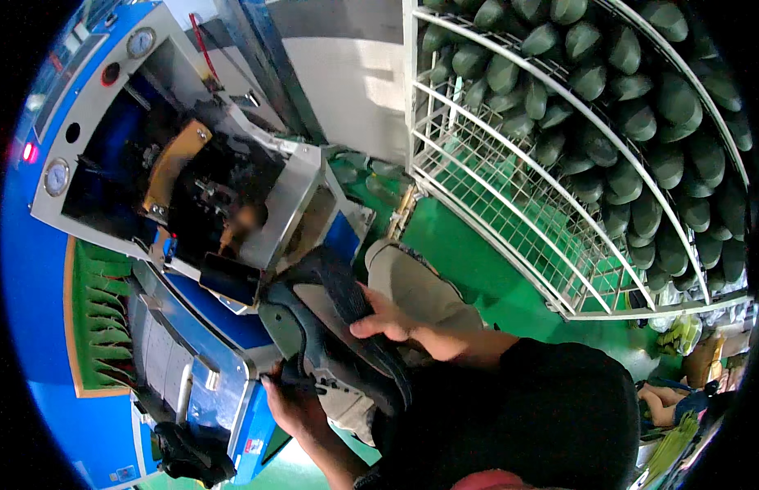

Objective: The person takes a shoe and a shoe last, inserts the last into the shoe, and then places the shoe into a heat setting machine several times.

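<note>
In front of my body I hold a black shoe upper (347, 327) with a greyish inner surface, tilted lengthwise. My right hand (383, 318) is closed on its edge, thumb on top. Beside the upper, on its left, is a dark green shoe last (285, 327) with round holes; whether it sits inside the upper I cannot tell. My left hand (290, 404) pinches a dark strip at the lower left of the upper, which looks like part of it. Some of the left fingers are hidden.
A blue machine (44, 220) with dials and a tan curved band (175, 167) stands at the left. Another black shoe upper (191, 457) lies by its metal table (224, 359). A white wire rack (518, 220) at the right bears many dark green lasts (633, 114).
</note>
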A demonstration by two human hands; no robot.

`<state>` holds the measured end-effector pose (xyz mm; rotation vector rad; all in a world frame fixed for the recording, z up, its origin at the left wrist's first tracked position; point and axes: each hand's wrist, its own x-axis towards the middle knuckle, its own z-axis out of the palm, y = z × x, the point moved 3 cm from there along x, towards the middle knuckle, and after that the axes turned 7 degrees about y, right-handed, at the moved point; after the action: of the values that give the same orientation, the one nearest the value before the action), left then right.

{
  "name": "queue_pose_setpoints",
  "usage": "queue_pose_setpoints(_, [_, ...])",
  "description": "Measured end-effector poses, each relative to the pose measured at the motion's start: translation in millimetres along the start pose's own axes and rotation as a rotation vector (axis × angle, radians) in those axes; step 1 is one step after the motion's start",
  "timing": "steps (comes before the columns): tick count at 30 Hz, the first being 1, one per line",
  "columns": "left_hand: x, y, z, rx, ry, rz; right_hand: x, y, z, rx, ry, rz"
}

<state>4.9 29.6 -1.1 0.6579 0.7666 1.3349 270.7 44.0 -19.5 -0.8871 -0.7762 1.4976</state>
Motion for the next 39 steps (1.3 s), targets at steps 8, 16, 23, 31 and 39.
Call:
queue_pose_setpoints(8, [2.1, 110.1, -57.2, -0.047, 0.094, 0.103, -18.3, 13.6, -41.0, 0.549, 0.218, 0.171])
queue_pose_setpoints(16, [-16.2, 12.4, 83.5, 1.271, 0.184, 0.055, -19.5, -8.8, 5.8, 0.641, 0.046, 0.391])
queue_pose_setpoints(23, [-27.9, 6.6, 38.1, 1.585, 0.503, 0.289, -21.0, 29.2, -36.3, 0.283, 0.243, 0.275])
queue_pose_setpoints(31, [-4.1, 20.8, 36.3, 1.596, 0.365, 0.616, -15.6, 18.1, -34.5, -0.025, 0.293, 0.220])
queue_pose_setpoints(39, [-28.0, -38.3, 52.2, 1.108, 0.419, 0.510, -3.2, 0.8, -25.9, -0.308, 0.268, 0.148])
